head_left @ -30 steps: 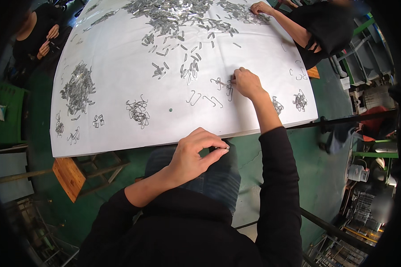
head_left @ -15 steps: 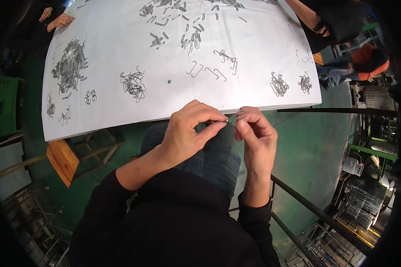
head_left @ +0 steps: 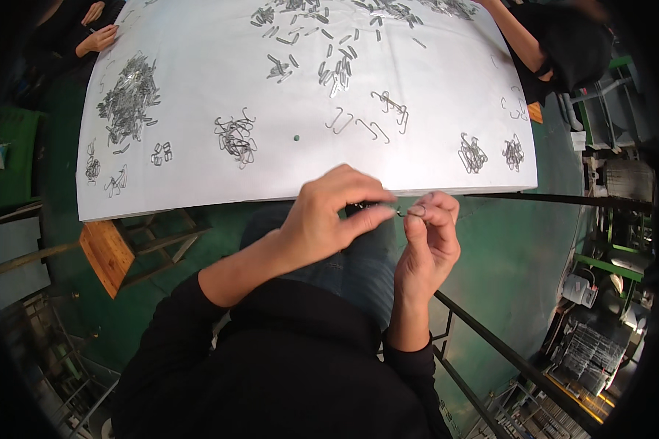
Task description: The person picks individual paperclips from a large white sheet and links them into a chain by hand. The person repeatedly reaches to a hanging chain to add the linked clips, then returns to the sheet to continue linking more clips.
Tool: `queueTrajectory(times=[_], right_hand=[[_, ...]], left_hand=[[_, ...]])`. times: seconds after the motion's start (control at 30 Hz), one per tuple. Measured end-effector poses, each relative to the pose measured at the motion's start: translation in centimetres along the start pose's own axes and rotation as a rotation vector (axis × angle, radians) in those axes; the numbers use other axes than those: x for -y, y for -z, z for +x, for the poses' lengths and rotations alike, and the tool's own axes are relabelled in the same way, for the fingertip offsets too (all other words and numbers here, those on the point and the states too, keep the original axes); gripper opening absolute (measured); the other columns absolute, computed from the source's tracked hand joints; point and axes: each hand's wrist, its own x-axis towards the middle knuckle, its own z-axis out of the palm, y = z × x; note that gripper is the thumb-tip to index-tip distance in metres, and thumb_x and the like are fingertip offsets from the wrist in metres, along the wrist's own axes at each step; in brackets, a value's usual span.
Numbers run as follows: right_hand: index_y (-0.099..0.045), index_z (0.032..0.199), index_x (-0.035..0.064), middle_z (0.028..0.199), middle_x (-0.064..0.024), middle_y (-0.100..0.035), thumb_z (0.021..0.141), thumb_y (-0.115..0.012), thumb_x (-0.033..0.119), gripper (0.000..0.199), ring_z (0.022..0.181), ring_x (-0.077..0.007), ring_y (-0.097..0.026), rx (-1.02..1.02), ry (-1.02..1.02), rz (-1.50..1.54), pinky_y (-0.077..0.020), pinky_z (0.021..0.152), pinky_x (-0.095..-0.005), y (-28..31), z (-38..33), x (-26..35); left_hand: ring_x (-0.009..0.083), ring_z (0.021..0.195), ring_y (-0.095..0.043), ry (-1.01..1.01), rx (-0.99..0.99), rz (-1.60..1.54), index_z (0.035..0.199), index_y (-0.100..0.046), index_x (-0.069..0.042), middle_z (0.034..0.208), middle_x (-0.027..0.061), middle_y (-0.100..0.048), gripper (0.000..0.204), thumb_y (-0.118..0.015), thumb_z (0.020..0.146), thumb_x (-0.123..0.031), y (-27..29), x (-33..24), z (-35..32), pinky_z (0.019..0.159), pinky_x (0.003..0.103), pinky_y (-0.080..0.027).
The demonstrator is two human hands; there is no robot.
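Observation:
My left hand (head_left: 333, 208) is held just off the table's near edge, with thumb and forefinger curved toward each other. Motion smears its fingertips, and a small dark piece in its grip is too hidden to name. Close by on the right, my right hand (head_left: 428, 238) pinches a thin bent wire hook (head_left: 417, 209) between thumb and fingers. The fingertips of both hands nearly meet. Beyond them on the white table (head_left: 300, 172) lie loose wire hooks (head_left: 373, 130), a heap of wire hooks (head_left: 236, 139) and a small green bead-like thing (head_left: 296, 137).
Flat metal clips form a pile (head_left: 129, 99) at the left, with more scattered clips (head_left: 337, 69) farther back. Two small wire heaps (head_left: 472, 154) sit near the right corner. Co-workers' hands (head_left: 99, 38) rest at the far edges. A wooden stool (head_left: 106, 256) stands below left.
Both hands have shifted slightly right, and my left thumb and forefinger have loosened a little. The table appears farther right in view. A person in red at the right has gone out of sight.

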Motion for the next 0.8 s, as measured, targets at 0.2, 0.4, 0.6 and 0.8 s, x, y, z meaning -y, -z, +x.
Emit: queueTrajectory(times=[0.2,0.4,0.6,0.8], right_hand=[[-0.061,0.083,0.0003,0.098,-0.005,-0.044,0.077,-0.068,-0.004,0.01,0.086,-0.0133,-0.048,-0.015,-0.001,-0.024,-0.0433,0.074,-0.0243,0.3,-0.3,0.0],[-0.064,0.083,0.0006,0.097,-0.0048,-0.045,0.076,-0.07,-0.002,0.01,0.086,-0.0133,-0.048,-0.009,-0.033,-0.057,-0.043,0.073,-0.0242,0.1,-0.8,-0.3],[-0.066,0.081,0.0018,0.092,-0.004,-0.048,0.075,-0.073,0.003,0.008,0.084,-0.0138,-0.049,-0.002,-0.072,-0.177,-0.042,0.073,-0.0249,0.3,-1.0,-0.5],[-0.068,0.082,0.004,0.09,-0.0037,-0.05,0.074,-0.074,0.007,0.011,0.084,-0.0151,-0.05,0.009,-0.05,-0.273,-0.0421,0.074,-0.026,0.2,-0.7,-1.1]], left_hand=[[0.0258,0.081,-0.061,0.278,-0.131,0.477,0.088,-0.068,-0.005,0.081,0.0097,-0.064,0.016,-0.069,0.079,-0.019,2.8,9.3,7.8,0.07,0.037,-0.048],[0.0279,0.081,-0.062,0.29,-0.108,0.771,0.083,-0.066,-0.004,0.084,0.01,-0.064,0.017,-0.069,0.077,-0.02,1.7,13.0,11.1,0.071,0.039,-0.048],[0.0163,0.08,-0.062,0.413,-0.005,0.294,0.093,-0.068,-0.005,0.085,0.0072,-0.067,0.017,-0.069,0.079,-0.015,1.6,9.3,9.6,0.071,0.029,-0.047],[0.0088,0.069,-0.059,0.407,0.093,-0.302,0.091,-0.069,0.002,0.08,0.0048,-0.068,0.018,-0.07,0.08,-0.012,0.7,1.1,4.0,0.066,0.022,-0.046]])
